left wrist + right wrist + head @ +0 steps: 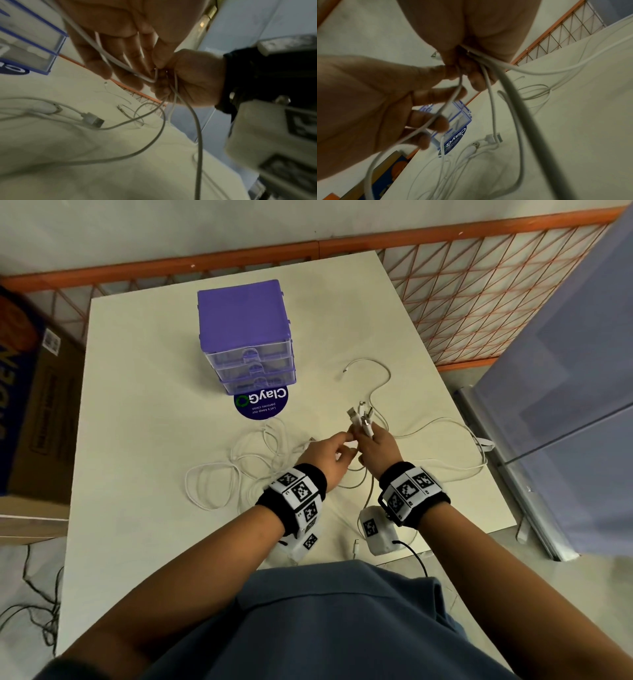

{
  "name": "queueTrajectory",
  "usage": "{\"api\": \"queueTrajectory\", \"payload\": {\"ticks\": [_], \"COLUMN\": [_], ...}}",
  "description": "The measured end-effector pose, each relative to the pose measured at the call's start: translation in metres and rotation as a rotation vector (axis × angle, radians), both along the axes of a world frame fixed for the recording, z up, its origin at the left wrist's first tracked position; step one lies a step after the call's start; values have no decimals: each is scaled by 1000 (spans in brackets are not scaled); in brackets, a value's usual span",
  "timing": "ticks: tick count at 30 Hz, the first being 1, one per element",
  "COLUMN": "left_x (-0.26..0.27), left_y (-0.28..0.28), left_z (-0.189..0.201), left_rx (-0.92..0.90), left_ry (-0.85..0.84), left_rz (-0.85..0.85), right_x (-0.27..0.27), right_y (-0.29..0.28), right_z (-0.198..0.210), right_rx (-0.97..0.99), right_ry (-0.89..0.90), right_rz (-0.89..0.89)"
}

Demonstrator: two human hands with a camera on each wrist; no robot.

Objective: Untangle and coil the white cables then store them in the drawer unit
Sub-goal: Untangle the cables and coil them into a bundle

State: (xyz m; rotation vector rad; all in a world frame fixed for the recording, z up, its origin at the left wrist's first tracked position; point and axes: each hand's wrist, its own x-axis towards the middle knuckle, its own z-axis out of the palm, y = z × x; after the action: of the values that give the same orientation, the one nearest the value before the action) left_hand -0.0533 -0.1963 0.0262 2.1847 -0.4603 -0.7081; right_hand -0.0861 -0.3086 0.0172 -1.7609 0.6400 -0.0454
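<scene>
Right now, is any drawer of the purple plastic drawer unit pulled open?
No: in the head view all three clear drawers sit flush in the purple plastic drawer unit.

My white table (144,542): purple drawer unit (244,332) atop round sticker (261,405), loose white cables (239,467) strewn nearby.

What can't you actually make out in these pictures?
- How many white cables there are: they overlap in a tangle in every view.
- What the drawer unit holds: its fronts are too small in the head view and blurred in the wrist views.
- The right hand grip: curled fingers hide where each plug's lead runs.
- The sticker's small print: too small.
</scene>
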Motion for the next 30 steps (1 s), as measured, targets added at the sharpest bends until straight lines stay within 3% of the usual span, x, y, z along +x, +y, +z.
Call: {"api": "queueTrajectory", "payload": {"ticks": [3,6,8,11,13,14,16,19,23,27,30], "left_x": [4,8,10,20,30,36,48,62,69,73,73], "left_y": [16,35,42,41,36,33,27,23,19,18,20], "left_z": [-13,-26,-26,-13,-10,-13,-25,-48,-64,-68,-68], "left_rx": [212,209,245,146,33,16,114,368,462,512,450], "left_ry": [-35,111,177,391,450,416,189,-126,-192,-215,-243], "left_rz": [-88,-36,-130,-208,-83,26,127,-104,-235,-226,-168], "right_x": [0,2,2,1,0,-1,-2,-4,-9,-14,-14], "right_y": [-8,-19,-21,-19,-18,-18,-18,-16,-16,-15,-14], "right_z": [-5,-5,-4,-3,-3,-4,-5,-8,-12,-12,-12], "right_rx": [21,208,272,316,314,306,280,234,196,187,255], "right_ry": [-36,-88,-91,-65,-50,-40,-22,-12,0,31,47], "right_rz": [-177,-303,-320,-341,-356,-351,-324,-285,-251,-229,-244]}}
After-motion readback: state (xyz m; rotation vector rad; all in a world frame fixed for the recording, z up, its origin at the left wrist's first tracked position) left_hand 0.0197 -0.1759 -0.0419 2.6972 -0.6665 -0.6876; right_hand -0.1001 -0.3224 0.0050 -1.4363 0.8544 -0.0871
